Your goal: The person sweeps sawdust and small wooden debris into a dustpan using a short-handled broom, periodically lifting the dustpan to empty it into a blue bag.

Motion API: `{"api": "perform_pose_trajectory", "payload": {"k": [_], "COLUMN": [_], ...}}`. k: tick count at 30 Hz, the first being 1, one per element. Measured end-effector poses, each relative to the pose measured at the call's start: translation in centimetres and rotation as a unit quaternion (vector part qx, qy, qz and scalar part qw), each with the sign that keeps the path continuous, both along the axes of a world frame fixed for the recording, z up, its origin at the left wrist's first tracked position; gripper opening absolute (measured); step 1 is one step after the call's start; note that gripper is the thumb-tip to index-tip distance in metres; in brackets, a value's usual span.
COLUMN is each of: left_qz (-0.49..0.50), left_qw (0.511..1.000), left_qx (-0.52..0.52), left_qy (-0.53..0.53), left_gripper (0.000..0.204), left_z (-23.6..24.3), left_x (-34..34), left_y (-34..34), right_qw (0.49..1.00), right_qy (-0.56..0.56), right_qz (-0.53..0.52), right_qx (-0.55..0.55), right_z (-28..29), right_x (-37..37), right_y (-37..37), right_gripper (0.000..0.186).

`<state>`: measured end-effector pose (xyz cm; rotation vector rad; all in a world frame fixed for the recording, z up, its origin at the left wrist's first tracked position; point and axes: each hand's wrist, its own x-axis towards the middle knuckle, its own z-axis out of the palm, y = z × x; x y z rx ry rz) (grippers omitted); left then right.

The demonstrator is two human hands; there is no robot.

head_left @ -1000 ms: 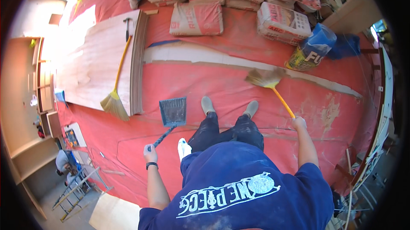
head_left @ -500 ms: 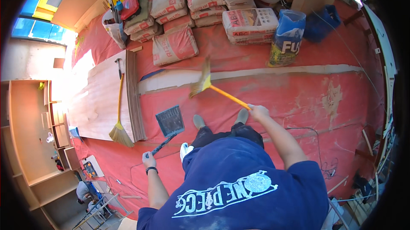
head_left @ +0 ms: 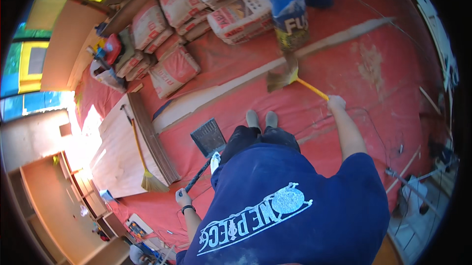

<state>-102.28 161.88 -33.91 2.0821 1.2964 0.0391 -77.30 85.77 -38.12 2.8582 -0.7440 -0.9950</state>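
My right hand [head_left: 337, 102] is closed round the yellow handle of a soft broom [head_left: 310, 88]. The broom's fanned bristles, blurred by motion, are over the pale strip on the red floor sheet, just below a blue bag. My left hand [head_left: 183, 197] grips the dark handle of a dustpan [head_left: 208, 137]. The pan's ridged tray faces up, just left of my feet, over the red sheet; whether it touches the floor I cannot tell. A second broom [head_left: 139, 148] lies on the stacked plywood sheets to the left, out of my hands.
Stacked cement sacks [head_left: 174, 71] stand at the back, with an upright blue bag [head_left: 290, 16] right of them. The plywood stack [head_left: 118, 142] is at left, near a wooden cabinet frame [head_left: 49, 201]. A thin cable [head_left: 376, 130] lies on the floor at right.
The view has turned and shifted. My right hand has swung the broom rightward, toward the blue bag. My left hand still holds the dustpan, now closer to my feet.
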Motion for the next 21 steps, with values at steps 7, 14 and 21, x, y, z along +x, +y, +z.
{"api": "perform_pose_trajectory", "payload": {"k": [7, 14, 21], "left_qz": [-0.124, -0.3, -0.279], "left_qw": [0.989, 0.95, 0.955], "left_qx": [-0.019, 0.042, 0.076], "left_qy": [0.074, 0.072, 0.064], "left_gripper": [0.013, 0.018, 0.017], "left_z": [-3.9, -3.1, 3.4], "left_x": [10.5, 18.1, 22.1], "left_y": [-2.1, -5.0, -12.2], "right_qw": [0.996, 0.984, 0.991], "right_qy": [-0.059, -0.077, -0.001], "right_qz": [-0.056, -0.029, 0.017], "right_qx": [0.031, 0.16, 0.135], "right_z": [8.5, 8.8, -2.5], "right_x": [-1.3, -1.7, 1.8], "right_y": [2.8, 8.9, 3.2], "right_gripper": [0.024, 0.028, 0.025]}}
